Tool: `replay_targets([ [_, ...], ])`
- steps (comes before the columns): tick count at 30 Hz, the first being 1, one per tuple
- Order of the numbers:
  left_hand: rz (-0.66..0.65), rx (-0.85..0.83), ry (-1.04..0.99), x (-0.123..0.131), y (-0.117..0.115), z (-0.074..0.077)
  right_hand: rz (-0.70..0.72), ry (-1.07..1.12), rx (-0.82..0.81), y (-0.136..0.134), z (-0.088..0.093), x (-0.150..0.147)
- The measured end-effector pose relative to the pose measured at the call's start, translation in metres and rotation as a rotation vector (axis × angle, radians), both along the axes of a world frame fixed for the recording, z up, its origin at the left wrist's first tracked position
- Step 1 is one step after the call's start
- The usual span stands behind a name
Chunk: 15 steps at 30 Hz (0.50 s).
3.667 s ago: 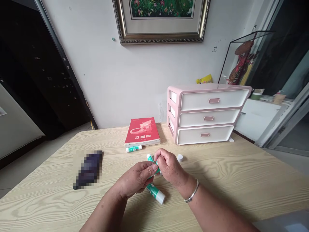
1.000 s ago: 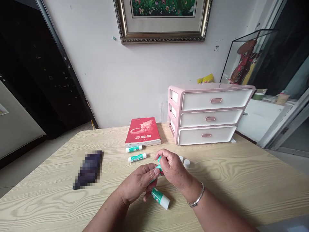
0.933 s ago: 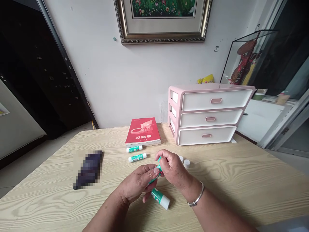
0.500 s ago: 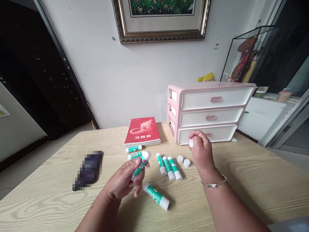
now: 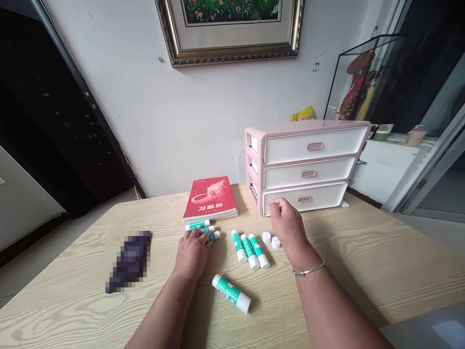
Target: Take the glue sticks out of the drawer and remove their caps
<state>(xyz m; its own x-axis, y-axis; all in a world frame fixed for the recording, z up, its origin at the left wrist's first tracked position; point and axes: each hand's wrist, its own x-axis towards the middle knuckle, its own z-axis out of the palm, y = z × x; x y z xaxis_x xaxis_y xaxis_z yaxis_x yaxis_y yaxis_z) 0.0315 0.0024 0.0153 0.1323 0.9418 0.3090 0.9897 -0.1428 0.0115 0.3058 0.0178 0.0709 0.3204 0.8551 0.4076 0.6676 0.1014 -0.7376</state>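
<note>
My left hand reaches forward, palm down, with its fingertips closed on a green-and-white glue stick that rests on the wooden table. That stick lies right beside another glue stick in front of a red book. My right hand hovers before the bottom drawer, its fingers curled together; the white cap it pinched a moment ago is hidden by them. Two loose white caps lie just left of it. A row of three glue sticks lies between my hands. A larger glue stick is nearer me.
A pink three-drawer unit, all drawers shut, stands at the back right against the wall. A blurred dark object lies on the table's left. A glass case and a framed picture are behind.
My hands came apart: the right pulled a white cap off and moved toward the drawers. The left carried the uncapped stick forward and left, down beside the sticks by the book.
</note>
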Motion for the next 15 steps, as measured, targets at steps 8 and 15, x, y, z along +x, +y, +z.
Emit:
replay_targets([
  [8, 0.174, 0.057, -0.107, -0.007, 0.012, -0.012, -0.018, -0.312, -0.436, 0.014, -0.015, 0.017],
  [15, 0.153, 0.037, -0.235, -0.002, 0.006, -0.008, 0.084, -0.399, -0.606, 0.022, -0.027, 0.024],
])
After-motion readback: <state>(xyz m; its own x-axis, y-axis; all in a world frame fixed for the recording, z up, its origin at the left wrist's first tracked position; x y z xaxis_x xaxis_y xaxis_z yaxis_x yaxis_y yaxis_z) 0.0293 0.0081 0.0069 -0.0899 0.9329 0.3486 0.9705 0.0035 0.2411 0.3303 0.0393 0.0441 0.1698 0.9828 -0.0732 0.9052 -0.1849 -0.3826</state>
